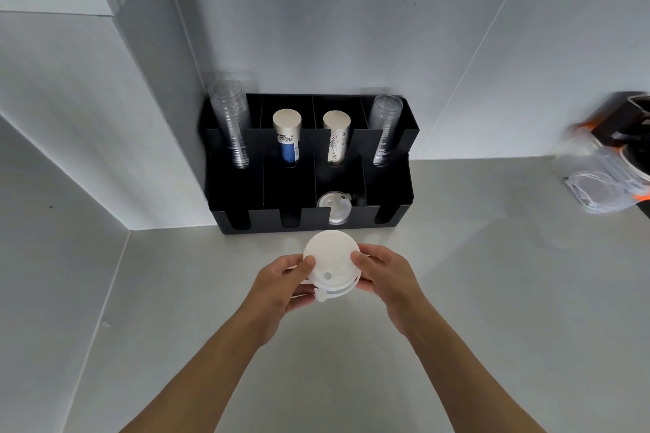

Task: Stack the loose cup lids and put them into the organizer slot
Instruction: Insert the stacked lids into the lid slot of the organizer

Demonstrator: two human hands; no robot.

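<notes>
A pale grey table (457, 292) is meeting white tiled walls in a corner, and a black, multi-slot plastic organizer (387, 186) is sitting pushed back against the rear wall. The table in front of it and to both sides is lying bare, leaving wide room around the hands. Two stacks of clear plastic cups (230, 123) (385, 130) are leaning in the outer back slots, and two paper-wrapped stacks (287, 137) (337, 137) are standing in the middle ones. A few translucent white lids (334, 209) are resting in the third front slot, partly hidden by the slot's front wall. At the right edge, a blurred heap of clear plastic and something black and orange (612, 165) is being cut off by the frame and is too smeared to name.

Just in front of the organizer, a small stack of round, translucent white cup lids (332, 265) is being held above the table. The left hand (281, 283) is gripping its left rim with thumb on top and fingers (299, 299) curled beneath; the right hand (383, 274) is pinching the right rim likewise. The lower lids are sitting slightly askew, and one small tab is poking out at the near edge.
</notes>
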